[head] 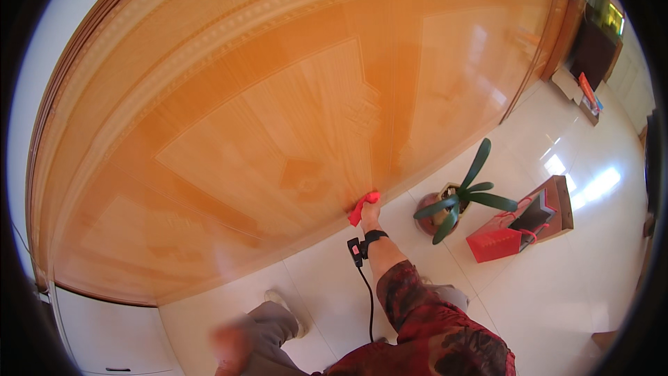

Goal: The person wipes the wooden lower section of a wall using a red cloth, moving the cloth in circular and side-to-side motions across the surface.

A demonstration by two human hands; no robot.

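Observation:
My right hand [371, 213] reaches down and forward to the lower edge of a glossy wooden panel wall [271, 167], closed on a red cloth [360, 209] that lies against the wood. A black strap with a small cabled device [355, 252] is around that wrist. My left hand [230, 342] is blurred, low in the picture beside my grey trouser leg; whether it holds anything cannot be told.
To the right, a potted plant [458, 201] with long green leaves stands on the tiled floor [438, 277]. Beyond it are a red paper bag [496, 240] and a brown box [563, 209]. A white cabinet [115, 334] is at the lower left.

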